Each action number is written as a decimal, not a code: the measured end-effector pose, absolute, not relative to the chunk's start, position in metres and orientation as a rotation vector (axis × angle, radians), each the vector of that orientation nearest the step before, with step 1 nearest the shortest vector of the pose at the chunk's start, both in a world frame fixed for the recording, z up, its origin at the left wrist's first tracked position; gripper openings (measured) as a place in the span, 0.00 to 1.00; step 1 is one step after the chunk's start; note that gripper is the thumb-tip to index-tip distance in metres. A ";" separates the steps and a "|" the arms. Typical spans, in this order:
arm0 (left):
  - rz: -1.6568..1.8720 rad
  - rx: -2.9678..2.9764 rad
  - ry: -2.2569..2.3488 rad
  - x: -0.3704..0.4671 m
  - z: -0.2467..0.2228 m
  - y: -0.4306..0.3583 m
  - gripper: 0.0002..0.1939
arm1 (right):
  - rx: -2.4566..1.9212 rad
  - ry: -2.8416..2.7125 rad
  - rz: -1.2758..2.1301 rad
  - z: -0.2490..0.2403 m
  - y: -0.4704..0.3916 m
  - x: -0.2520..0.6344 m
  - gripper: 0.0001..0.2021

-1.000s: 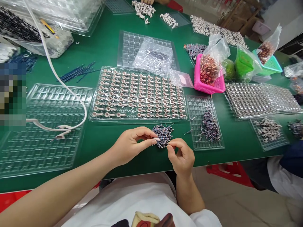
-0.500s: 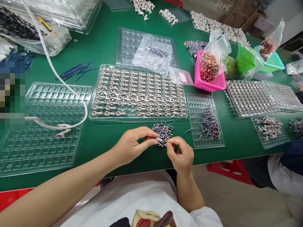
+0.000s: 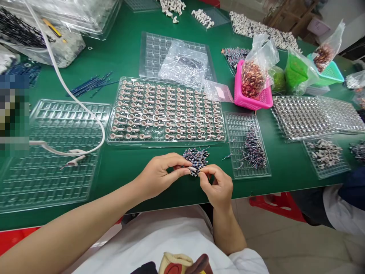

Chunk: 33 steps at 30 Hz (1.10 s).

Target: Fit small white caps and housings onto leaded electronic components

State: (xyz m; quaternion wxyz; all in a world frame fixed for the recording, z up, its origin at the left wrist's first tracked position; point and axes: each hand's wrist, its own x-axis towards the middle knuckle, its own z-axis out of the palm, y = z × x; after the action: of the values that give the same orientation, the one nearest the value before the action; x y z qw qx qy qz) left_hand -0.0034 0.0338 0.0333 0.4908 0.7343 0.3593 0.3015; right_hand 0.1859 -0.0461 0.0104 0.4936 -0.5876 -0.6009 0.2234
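My left hand (image 3: 162, 173) pinches a small white plastic earphone housing (image 3: 192, 169) between thumb and fingertips. From the other side, my right hand (image 3: 218, 185) is closed in a pinch at the housing's right end; whatever its fingertips grip is too small to make out. Both hands are at the near side of a pile of small dark wired parts (image 3: 196, 155) on the green table (image 3: 137, 158). Just beyond that pile lies a clear tray (image 3: 168, 144) with rows of similar white housings, each with a round cup and a stem.
To the right, another clear tray (image 3: 232, 146) holds more wired parts. A pink basket (image 3: 253, 102) contains a bag of copper-coloured pieces. On the left, a white cable (image 3: 100, 129) curves over a clear tray (image 3: 57, 179). Another person's sleeve (image 3: 353, 190) shows at the right edge.
My right hand has shifted very slightly left, toward the housing. My left hand keeps its pinch in nearly the same place.
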 end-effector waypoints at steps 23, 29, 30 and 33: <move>0.880 1.884 0.695 -0.003 0.027 0.032 0.07 | -1.276 -1.554 0.524 0.008 -0.049 0.187 0.10; 0.880 1.876 0.649 -0.003 0.026 0.031 0.08 | -1.250 -1.566 0.505 0.007 -0.049 0.188 0.11; 0.883 1.881 0.643 -0.003 0.026 0.032 0.08 | -1.248 -1.564 0.508 0.006 -0.049 0.188 0.11; 0.889 1.898 0.634 -0.003 0.028 0.033 0.08 | -1.251 -1.563 0.518 0.006 -0.049 0.188 0.11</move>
State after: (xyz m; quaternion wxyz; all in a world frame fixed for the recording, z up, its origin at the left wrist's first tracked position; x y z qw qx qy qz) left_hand -0.0030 0.0329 0.0278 0.4580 0.7706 0.2573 0.3609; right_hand 0.1880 -0.0492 0.0065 0.5114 -0.5199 -0.6494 0.2154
